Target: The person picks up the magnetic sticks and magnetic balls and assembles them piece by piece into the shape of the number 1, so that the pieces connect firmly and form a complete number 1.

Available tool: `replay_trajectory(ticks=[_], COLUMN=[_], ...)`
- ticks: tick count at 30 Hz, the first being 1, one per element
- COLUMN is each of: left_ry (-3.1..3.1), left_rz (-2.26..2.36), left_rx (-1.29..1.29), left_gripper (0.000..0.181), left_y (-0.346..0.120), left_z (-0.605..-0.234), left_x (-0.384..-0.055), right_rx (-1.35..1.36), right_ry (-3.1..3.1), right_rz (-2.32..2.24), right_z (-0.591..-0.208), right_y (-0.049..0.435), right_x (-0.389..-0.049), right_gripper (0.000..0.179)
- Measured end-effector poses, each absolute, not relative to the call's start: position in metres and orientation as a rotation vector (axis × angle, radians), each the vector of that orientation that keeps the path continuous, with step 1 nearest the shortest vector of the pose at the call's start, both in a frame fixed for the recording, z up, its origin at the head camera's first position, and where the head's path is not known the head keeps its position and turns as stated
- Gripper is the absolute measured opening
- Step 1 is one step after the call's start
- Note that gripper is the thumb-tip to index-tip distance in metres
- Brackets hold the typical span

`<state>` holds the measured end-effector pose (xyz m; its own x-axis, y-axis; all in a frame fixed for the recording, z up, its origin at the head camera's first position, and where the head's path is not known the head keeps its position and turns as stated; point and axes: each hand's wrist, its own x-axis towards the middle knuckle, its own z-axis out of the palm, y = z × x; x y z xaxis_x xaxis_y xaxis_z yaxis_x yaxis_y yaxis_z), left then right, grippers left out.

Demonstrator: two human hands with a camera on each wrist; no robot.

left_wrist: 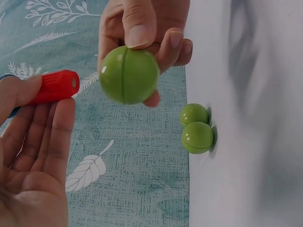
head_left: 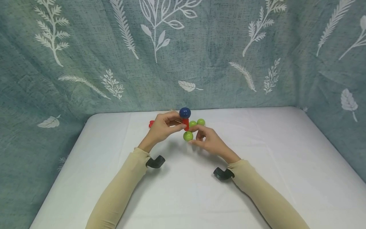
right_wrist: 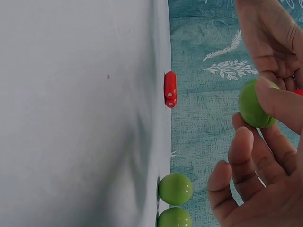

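"While our head view nearly joins the ribbed red rod [left_wrist: 54,87] and the glossy green ball [left_wrist: 135,78], what does the left wrist view show?"

"A gap. The left hand [head_left: 166,126] pinches the rod, a glossy blue ball [head_left: 185,113] on top; below, the right hand [head_left: 211,140] pinches the green ball."

"And beyond?"

"We see two more green balls [left_wrist: 197,138]; red pieces [head_left: 151,124] lie partly hidden behind the left hand."

Obst. beyond R hand [head_left: 211,142]: 2 balls [head_left: 201,122]

No text can be read here (nor any label, brand, number or sign).
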<state>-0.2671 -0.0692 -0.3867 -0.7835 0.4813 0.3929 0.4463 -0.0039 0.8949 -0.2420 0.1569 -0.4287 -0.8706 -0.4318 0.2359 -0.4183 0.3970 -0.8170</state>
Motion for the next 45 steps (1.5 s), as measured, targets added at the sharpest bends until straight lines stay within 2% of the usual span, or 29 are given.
replay_trajectory(ticks=[12,19,27,45], left_ry=[2.203,2.196,2.197,2.241], left_rz=[1.900,1.903,1.917,1.880], left_rx=[1.052,1.065,1.124,1.121], left_gripper=[0.027,0.028,0.027,0.028], left_y=[-0.066,-0.065,-0.067,-0.064], left_z=[-0.390,-0.375,-0.391,-0.392], left_x=[-0.266,-0.253,-0.267,-0.265], right_rx=[-0.763,-0.740,-0.792,-0.814], right_ry=[2.648,2.659,2.630,2.664], right_rz=[-1.534,-1.517,-1.527,-1.498], right_z=[-0.423,-0.417,-0.418,-0.422], right_y=[0.156,0.153,0.154,0.150], right_x=[-0.239,-0.236,-0.236,-0.235], right_gripper=[0.038,0.039,0.039,0.032])
